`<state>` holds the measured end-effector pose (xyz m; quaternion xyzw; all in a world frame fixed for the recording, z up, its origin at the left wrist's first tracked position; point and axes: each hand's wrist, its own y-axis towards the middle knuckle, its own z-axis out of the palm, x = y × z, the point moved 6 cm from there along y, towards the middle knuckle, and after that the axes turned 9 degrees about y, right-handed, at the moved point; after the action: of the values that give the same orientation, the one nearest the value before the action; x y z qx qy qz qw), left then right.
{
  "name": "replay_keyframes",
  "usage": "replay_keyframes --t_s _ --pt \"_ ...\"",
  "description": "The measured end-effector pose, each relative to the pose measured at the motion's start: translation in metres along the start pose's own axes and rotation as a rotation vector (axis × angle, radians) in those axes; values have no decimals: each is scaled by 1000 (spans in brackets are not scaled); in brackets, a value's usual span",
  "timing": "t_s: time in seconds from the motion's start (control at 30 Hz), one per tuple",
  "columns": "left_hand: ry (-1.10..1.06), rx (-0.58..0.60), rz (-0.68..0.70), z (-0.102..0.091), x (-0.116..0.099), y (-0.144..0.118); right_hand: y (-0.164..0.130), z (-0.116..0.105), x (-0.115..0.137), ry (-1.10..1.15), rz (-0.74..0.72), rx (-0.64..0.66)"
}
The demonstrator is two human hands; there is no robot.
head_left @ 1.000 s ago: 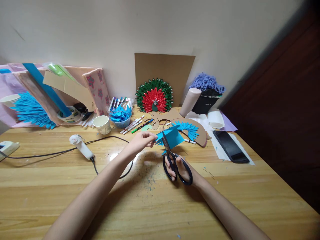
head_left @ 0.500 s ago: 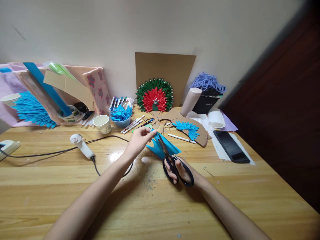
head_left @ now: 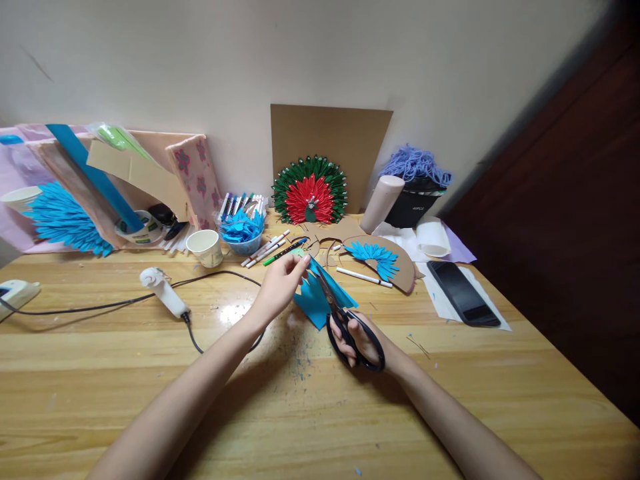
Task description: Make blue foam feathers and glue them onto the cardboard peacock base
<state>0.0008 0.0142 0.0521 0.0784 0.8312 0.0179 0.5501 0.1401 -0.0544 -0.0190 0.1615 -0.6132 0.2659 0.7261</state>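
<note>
At frame centre, your left hand (head_left: 277, 287) pinches the top corner of the blue paper (head_left: 316, 300). Its long axis slants toward lower right. Your right hand (head_left: 361, 340) grips black scissors (head_left: 345, 320), blades pointing upper left into the paper. No writing is legible.

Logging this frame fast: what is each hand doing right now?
Left hand: closed, pinching the blue paper at its top edge.
Right hand: closed through the handles of the black scissors, blades in the paper.
</note>
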Motion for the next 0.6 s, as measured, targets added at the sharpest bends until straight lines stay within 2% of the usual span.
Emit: replay_keyframes --t_s 0.17,0.4,0.6 --pt "189 10 74 1 -12 -6 -2 5 3 46 23 20" --pt "175 78 72 7 -15 -8 -1 6 -1 67 -10 38" --pt "161 70 62 7 -15 -8 0 5 1 50 -24 -19"
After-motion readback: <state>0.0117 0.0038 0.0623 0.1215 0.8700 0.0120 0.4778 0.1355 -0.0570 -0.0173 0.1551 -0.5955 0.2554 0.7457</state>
